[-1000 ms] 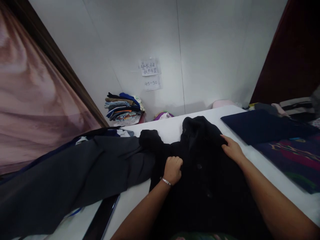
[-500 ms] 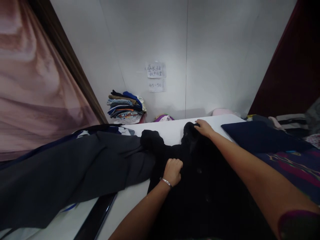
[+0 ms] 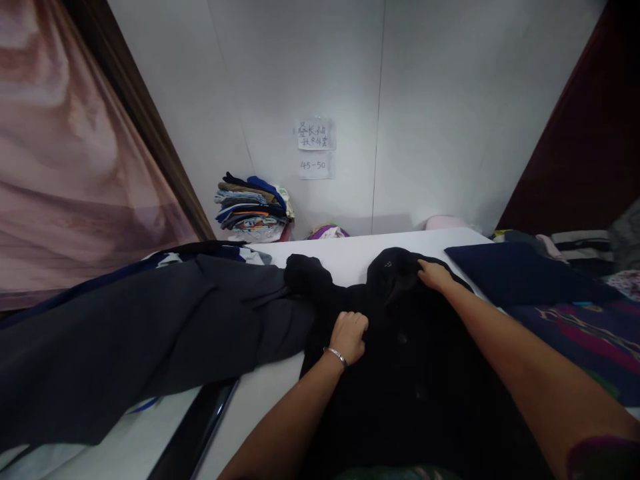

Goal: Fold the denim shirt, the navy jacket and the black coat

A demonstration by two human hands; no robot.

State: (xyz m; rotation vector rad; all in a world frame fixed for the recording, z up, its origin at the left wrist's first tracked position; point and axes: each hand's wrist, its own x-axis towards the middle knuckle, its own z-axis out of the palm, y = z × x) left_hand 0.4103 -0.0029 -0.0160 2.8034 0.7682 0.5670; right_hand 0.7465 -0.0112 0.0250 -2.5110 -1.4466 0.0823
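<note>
A black coat (image 3: 390,413) with dark round buttons is spread over the white table. My left hand (image 3: 349,335), with a silver bracelet at the wrist, is closed on the coat's front below the neckline. Farther right, my right hand (image 3: 434,275) pinches the cloth near the coat's upper right edge, by a bunched sleeve or shoulder part. On the left, a dark grey garment (image 3: 165,327) touches the coat's bunched upper left part.
A stack of folded clothes (image 3: 255,208) stands against the wall, left of two handwritten paper signs (image 3: 317,148). Folded navy cloth (image 3: 520,272) and a patterned garment (image 3: 590,333) lie at right. White table surface (image 3: 345,253) shows behind the coat. A pink curtain (image 3: 75,147) hangs left.
My right hand has moved right and slightly nearer, drawing the coat's upper right part outward so it spreads wider. The left hand stays at about the same spot on the coat.
</note>
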